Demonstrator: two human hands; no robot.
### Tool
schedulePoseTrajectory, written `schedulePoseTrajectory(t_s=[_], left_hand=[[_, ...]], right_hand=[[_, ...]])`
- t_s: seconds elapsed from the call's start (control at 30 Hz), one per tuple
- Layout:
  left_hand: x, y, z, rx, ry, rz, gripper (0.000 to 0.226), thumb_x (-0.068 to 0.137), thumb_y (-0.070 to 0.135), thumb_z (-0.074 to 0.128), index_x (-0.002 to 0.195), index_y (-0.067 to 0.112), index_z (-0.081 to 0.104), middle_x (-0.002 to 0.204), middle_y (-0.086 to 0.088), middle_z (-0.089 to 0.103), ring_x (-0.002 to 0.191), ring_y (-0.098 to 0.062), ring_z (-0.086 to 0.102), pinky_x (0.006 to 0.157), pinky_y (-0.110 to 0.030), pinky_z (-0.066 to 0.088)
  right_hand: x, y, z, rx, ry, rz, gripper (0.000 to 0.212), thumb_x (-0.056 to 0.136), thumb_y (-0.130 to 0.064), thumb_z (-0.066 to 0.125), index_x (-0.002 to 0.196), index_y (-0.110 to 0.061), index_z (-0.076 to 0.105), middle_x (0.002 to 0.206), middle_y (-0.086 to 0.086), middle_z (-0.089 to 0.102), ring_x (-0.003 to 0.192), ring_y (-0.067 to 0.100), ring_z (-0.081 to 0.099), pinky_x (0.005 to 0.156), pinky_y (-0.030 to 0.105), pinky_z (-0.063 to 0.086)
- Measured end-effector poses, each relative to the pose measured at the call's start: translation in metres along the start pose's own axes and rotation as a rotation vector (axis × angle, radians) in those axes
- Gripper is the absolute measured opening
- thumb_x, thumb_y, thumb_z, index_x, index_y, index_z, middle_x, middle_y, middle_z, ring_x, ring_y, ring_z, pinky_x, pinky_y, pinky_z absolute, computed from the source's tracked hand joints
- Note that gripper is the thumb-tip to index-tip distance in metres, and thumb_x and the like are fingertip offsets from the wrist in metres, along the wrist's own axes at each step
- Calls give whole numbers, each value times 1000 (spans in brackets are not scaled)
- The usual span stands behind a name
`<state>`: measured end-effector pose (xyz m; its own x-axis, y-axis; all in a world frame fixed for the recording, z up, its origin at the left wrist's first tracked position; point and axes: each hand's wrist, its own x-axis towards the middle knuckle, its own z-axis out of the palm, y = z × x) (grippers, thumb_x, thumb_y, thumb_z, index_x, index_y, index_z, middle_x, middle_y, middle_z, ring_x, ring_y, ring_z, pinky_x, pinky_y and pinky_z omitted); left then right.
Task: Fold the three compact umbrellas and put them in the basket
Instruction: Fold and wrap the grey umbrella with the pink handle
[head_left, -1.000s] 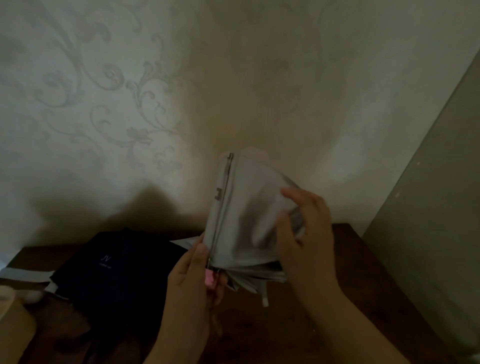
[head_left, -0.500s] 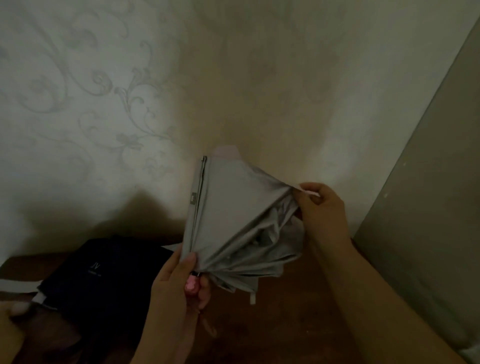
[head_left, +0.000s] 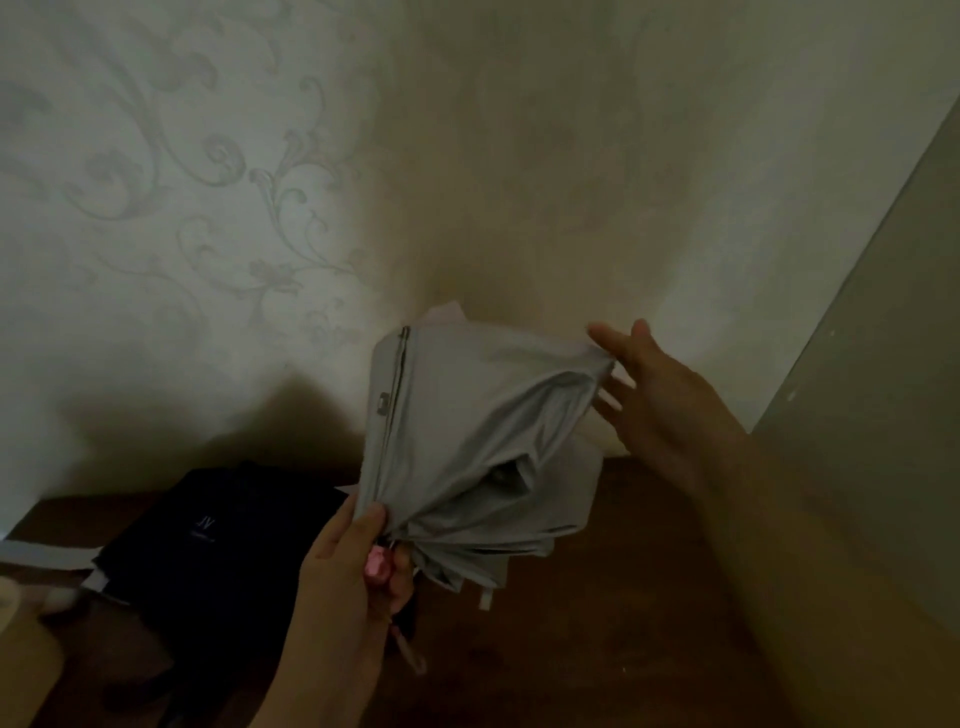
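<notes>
Your left hand (head_left: 345, 577) is clenched round the pink handle (head_left: 376, 565) of the pale grey fabric compact umbrella (head_left: 467, 447), thumb laid against the gathered cloth just above the handle, and it holds the umbrella up off the dark brown wooden table (head_left: 571, 649). A thin pink wrist strap (head_left: 410, 652) hangs from the handle below your fingers. The umbrella's canopy is collapsed but loose: a metal rib (head_left: 393, 410) runs up its left edge from your thumb, and the folds fan out to the right of that rib.

Your right hand (head_left: 654, 395) sits at the upper right corner of the umbrella with its fingers straight and spread. The fingertips (head_left: 602, 332) meet the edge of the grey fabric there; the hand looks released rather than pinching, though blur makes the exact contact hard to judge.

To the left of the umbrella and lower, a dark navy folded umbrella canopy with small pale lettering (head_left: 218, 540) lies flat on the table. Further left of that, a pale strip (head_left: 47, 553) lies at the table's edge, and a tan rounded object (head_left: 21, 649) sits in the lower left corner, too cropped to identify. Behind the umbrella stands a cream wall with a scrolled floral pattern (head_left: 218, 171), and to the umbrella's right a plain grey-green panel (head_left: 883, 389) rises beside the table.
</notes>
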<state>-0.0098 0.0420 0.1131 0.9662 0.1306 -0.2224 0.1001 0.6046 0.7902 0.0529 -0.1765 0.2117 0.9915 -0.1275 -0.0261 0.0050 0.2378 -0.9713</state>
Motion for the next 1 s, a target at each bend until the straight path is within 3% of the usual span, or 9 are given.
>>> schedulePoseTrajectory(t_s=[0.03,0.1,0.17,0.27,0.43,0.63,0.73,0.87,1.0], left_hand=[[1,1,1,-1,14,23,39,87,14,51,125,7,54,51,-1,49,34,-7,44,31,-15,35],[3,2,4,9,30,85,34,93,12,47,126,13,55,52,0,49,37,-6,45,32,-16,35],[4,5,8,14,38,139,33,95,12,46,126,16,55,57,1,52,39,-5,46,33,-17,35],[6,7,12,2,40,158,35,94,13,47,129,15,52,70,0,53,42,-4,48,35,-15,38],[6,6,18,13,42,181,36,94,11,47,130,16,52,63,0,52,39,-4,47,33,-16,36],[3,7,17,92,64,245,39,94,10,48,130,22,52,70,-2,55,43,-10,44,32,-18,35],[-1,7,19,107,106,324,39,92,12,51,129,27,53,73,2,61,44,-10,44,33,-19,34],[-5,6,25,96,151,382,41,92,13,52,130,29,53,83,3,63,47,-11,44,35,-18,37],[-9,12,25,148,131,425,42,90,12,53,126,34,53,73,10,65,43,-4,45,40,-16,40]], right_hand=[[-4,9,1,-132,100,-15,40,101,-39,33,129,-18,53,117,-8,53,107,12,53,102,35,40],[-20,25,4,-302,229,-101,34,100,-34,41,132,-26,44,121,-4,50,97,9,55,89,33,47],[-40,37,7,-480,115,-161,34,94,-29,53,124,-40,40,121,-6,44,91,4,53,73,25,51],[-56,53,12,-650,-143,-13,54,87,-29,64,122,-56,33,125,-14,32,99,-3,52,65,11,43],[-46,63,27,-639,-139,-18,36,93,-32,58,127,-36,47,122,-8,54,107,11,57,80,21,47],[-42,55,41,-665,102,-316,12,93,-14,53,87,-14,63,78,-1,62,67,11,55,56,21,42],[-61,50,46,-511,183,-532,16,86,-4,57,74,-15,57,69,-7,59,64,6,52,55,16,41],[-70,55,50,-154,257,-387,31,85,6,56,68,-19,49,58,-16,55,52,-2,45,50,13,38],[-65,54,50,-192,79,-251,34,97,-17,47,99,-51,51,96,-31,60,89,-15,57,69,5,46]])
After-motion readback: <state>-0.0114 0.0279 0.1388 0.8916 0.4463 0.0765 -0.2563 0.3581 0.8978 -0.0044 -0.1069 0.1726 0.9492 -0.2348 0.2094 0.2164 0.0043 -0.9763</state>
